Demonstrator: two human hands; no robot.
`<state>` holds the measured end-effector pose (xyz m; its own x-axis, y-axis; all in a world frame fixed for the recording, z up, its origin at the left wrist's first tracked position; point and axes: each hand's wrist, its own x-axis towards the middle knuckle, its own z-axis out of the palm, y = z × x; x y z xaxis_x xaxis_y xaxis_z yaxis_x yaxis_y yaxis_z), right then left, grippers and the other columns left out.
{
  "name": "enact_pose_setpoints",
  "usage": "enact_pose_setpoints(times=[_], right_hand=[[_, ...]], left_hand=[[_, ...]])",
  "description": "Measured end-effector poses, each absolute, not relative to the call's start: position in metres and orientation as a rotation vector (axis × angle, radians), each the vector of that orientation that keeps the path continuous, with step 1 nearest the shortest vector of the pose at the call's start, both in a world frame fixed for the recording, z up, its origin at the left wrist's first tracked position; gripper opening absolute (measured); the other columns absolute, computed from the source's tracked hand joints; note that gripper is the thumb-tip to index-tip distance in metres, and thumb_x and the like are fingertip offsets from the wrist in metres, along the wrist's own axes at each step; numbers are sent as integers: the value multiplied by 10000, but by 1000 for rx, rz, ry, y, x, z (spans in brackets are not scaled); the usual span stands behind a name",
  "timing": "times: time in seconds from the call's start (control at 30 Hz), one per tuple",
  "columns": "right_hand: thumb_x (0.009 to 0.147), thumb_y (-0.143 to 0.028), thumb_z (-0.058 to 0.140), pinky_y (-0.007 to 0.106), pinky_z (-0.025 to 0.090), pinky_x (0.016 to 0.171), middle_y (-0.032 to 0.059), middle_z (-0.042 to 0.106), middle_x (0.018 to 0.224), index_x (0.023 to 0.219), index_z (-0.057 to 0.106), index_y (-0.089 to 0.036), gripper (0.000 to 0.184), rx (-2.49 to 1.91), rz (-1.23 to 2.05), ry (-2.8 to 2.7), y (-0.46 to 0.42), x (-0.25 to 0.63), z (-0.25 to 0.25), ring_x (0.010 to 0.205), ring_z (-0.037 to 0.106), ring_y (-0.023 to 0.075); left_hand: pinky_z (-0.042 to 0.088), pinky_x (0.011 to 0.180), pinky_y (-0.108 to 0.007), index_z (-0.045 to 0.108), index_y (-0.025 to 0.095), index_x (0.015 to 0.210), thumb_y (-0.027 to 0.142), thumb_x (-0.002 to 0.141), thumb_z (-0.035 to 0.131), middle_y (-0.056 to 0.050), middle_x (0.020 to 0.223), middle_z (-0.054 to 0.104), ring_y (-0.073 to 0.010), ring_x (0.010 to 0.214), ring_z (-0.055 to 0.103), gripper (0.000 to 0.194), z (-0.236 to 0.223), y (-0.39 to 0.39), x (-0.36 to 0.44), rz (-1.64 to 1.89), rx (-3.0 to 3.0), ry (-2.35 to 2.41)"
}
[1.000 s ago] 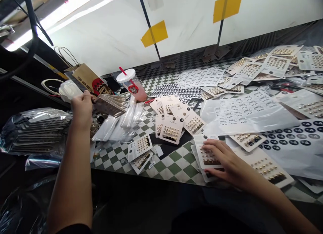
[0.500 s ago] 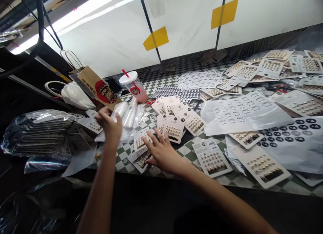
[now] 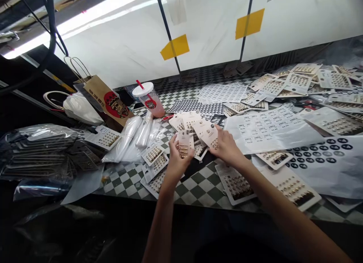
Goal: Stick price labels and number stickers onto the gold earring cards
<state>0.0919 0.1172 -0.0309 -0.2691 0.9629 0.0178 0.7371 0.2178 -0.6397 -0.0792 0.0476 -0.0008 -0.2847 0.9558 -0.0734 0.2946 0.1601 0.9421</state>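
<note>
Left grip (image 3: 177, 159) is pinching a cream stud card (image 3: 185, 144) between thumb and fingers, holding it nearly upright, with rows of tiny shiny gold studs down the front. Right grip (image 3: 227, 146) has a second card (image 3: 206, 132) pinched near its lower corner, tilted, just beside the first. Both are up over the middle of the bench (image 3: 198, 189), which has a green-and-white checkered top. From the hands, more flat cards (image 3: 154, 183) lie at 8 o'clock, slick plastic sleeves (image 3: 130, 138) at 9, a clear cup (image 3: 149, 100) with a red straw at 10, and thin, glossy sticker sheets (image 3: 272, 129) at 3. Farther out at 9 there's a crinkly bagged stack (image 3: 36, 153).
</note>
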Motion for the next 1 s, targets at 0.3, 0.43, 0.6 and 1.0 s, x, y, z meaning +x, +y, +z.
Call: enact_pose_setpoints(times=[0.3,0.43,0.6,1.0], right_hand=[[844,-459,321,420,505,830,118,633,1132,1161,523,-181,468,-675,1984,-1003,86,96,3,1013,611,259],[863,-351,299,381,535,746,103,651,1055,1143,487,-180,377,-920,1804,-1190,84,54,1,884,640,213],[860,-357,387,504,398,987,120,590,1153,1108,549,-180,345,-1017,1583,-1524,107,-3,9,1163,501,295],[661,-422,668,568,287,1066,204,231,1477,1471,35,-183,1056,-1325,1253,-1609,159,78,-19,1321,284,404]], left_hand=[[513,879,-380,613,114,1107,401,834,449,-131,1119,665,-281,1087,603,428,10,20,-97,1468,431,942],[545,802,-303,642,128,975,262,812,531,-79,957,713,-206,926,666,239,4,29,-89,1567,376,1132],[555,787,-411,589,161,1025,390,898,371,-105,1034,684,-257,978,648,341,6,42,-124,1646,705,1650],[433,954,-424,488,190,1143,226,829,566,-126,1191,540,-276,1162,500,325,1,99,-107,1119,1366,2202]])
